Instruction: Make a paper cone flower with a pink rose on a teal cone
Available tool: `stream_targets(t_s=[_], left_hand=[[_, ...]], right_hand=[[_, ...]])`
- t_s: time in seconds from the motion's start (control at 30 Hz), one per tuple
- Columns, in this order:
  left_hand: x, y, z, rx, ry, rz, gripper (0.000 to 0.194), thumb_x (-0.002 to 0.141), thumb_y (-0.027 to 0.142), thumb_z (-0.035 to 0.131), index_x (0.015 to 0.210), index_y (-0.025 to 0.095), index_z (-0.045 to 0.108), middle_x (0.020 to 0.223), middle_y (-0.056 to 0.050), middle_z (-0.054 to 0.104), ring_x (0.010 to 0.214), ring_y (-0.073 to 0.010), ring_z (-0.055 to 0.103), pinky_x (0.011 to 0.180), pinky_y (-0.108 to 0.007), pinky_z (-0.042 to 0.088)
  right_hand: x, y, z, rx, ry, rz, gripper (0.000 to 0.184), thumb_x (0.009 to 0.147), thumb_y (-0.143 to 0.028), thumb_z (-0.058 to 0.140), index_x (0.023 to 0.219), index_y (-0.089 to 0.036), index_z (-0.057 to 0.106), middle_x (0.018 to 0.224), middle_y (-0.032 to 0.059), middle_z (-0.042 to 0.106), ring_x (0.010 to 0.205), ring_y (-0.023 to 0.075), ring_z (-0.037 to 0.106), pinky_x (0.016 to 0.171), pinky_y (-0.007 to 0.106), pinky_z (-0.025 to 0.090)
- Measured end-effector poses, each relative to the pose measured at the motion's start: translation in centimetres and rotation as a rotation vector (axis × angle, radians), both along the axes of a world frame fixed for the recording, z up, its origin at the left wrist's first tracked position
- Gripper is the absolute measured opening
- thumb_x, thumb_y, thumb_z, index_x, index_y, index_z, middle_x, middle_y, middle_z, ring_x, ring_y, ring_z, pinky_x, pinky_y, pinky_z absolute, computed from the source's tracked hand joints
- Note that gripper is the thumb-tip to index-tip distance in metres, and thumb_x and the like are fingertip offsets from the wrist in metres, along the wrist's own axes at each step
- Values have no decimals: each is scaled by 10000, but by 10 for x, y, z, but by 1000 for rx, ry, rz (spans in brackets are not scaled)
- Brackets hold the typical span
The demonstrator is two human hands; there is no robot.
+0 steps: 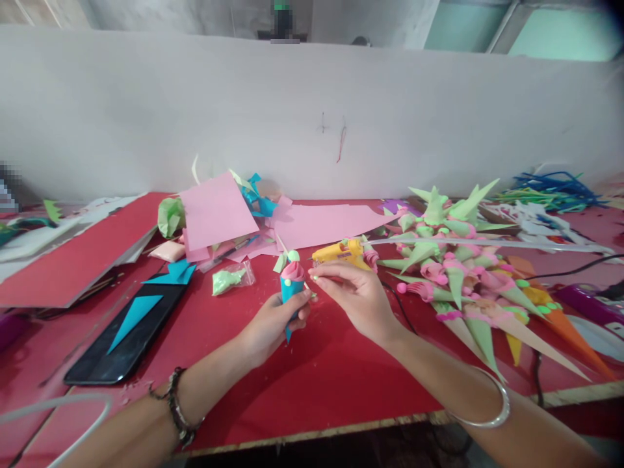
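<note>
Grip of the left hand (277,320) is curled snugly round the blue cone (291,291), thumb over fingers, holding it upright above the worktop (331,396); the hold is low, probably so that the pink rose (293,272) at its mouth is clear of the fingers; just beside the rose, the right hand (358,299) pinches thumb to fingertip, seemingly on a green bit (315,278), whose smallness would explain so fine a pinch; behind that hand lies the glue gun (336,252), nozzle leftward, perhaps for easy reach; left of the cone is a bag (229,279); farther left, a blue triangle (134,318) rests on a black slab (97,364); to the right, the pale cones (455,283) are heaped, likely to leave working room.
</note>
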State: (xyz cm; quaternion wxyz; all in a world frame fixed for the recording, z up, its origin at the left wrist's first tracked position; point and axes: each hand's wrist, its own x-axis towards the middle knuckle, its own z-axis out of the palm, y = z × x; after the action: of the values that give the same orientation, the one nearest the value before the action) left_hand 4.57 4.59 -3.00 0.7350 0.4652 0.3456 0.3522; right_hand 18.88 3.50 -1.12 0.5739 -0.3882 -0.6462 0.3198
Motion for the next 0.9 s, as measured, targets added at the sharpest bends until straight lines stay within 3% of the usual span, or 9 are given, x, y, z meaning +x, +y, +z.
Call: stream_targets(t_s=[0.23,0.43,0.7,0.9], left_hand=[[0,-5,-1,130,132,-81,376,721,489,509,593,146,423,513,52,392,441,-42,294,439,-205,199],[1,-4,-3,122,137,-88,364,757,443,475,564,148,387,500,62,369,415,-30,271,441,-205,195],[0,-5,-5,173,195,-104,372,770,442,448,545,151,397,483,60,368,427,-43,294,434,-204,206],[1,-6,-3,175,231,-87,347,771,416,456,551,155,393,498,56,380,440,-49,304,440,-203,226]], right_hand=[[-1,-7,3,163,-198,41,73,740,-148,562,779,-191,605,755,14,601,728,123,572,664,255,486],[-1,-9,3,255,-293,13,185,769,-105,513,897,-185,621,872,34,610,843,128,570,784,266,456],[0,-8,3,295,-340,-43,74,735,-180,592,797,-166,630,744,20,563,700,113,556,654,241,462],[-2,-8,2,326,-360,-62,140,768,-102,518,844,-167,617,802,35,588,793,122,554,735,258,455]])
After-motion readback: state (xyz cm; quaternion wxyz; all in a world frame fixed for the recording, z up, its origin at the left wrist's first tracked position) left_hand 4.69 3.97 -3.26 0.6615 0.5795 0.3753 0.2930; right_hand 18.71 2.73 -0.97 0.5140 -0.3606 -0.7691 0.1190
